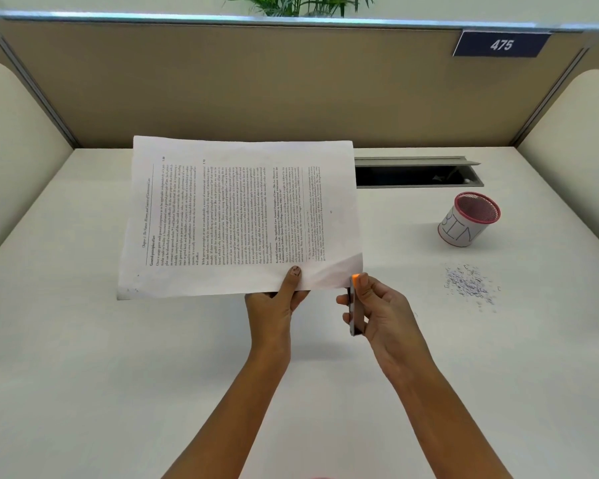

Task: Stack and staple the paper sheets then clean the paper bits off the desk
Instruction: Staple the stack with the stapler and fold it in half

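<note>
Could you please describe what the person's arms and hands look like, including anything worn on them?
The left forearm and right forearm are bare: no sleeves, watch or bracelet in view. The left hand and right hand wear no gloves, and no rings show. The left thumbnail carries dark speckled marks, perhaps nail art or worn polish.

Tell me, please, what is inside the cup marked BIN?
Inside the cup only its red mesh wall shows; the bottom is hidden behind the near side.
</note>
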`<state>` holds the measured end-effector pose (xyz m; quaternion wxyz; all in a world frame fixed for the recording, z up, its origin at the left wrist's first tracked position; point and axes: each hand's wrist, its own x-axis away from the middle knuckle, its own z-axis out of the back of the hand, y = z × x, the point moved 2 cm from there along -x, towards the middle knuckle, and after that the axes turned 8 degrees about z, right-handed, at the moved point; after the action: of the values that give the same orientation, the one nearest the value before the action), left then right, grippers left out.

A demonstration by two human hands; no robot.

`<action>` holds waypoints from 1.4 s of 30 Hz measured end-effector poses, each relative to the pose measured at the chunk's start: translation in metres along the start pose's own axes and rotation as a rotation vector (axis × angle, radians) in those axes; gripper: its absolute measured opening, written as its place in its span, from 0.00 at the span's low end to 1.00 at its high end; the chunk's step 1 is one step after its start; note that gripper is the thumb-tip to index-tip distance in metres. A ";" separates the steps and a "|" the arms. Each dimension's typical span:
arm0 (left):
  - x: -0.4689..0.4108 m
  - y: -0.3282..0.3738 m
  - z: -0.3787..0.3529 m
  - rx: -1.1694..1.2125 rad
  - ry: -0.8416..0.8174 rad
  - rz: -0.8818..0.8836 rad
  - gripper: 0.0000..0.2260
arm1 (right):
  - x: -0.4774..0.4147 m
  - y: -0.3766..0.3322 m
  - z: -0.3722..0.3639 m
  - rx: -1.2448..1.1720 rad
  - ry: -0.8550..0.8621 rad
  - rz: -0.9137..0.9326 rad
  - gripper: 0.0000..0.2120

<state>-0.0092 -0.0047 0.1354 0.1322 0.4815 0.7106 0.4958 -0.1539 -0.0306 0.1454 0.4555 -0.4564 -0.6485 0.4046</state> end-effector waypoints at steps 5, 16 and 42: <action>0.001 0.000 -0.001 0.015 0.008 0.002 0.20 | -0.001 -0.001 -0.001 0.002 0.017 -0.007 0.17; 0.002 -0.003 -0.002 0.040 0.025 0.040 0.20 | -0.003 -0.005 -0.002 0.021 0.108 0.006 0.14; 0.006 0.016 -0.004 0.063 -0.029 0.054 0.16 | -0.008 0.009 0.042 0.480 0.354 0.261 0.13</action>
<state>-0.0057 -0.0015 0.1527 0.1139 0.5117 0.7104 0.4696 -0.1913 -0.0407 0.1247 0.6002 -0.4785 -0.3811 0.5154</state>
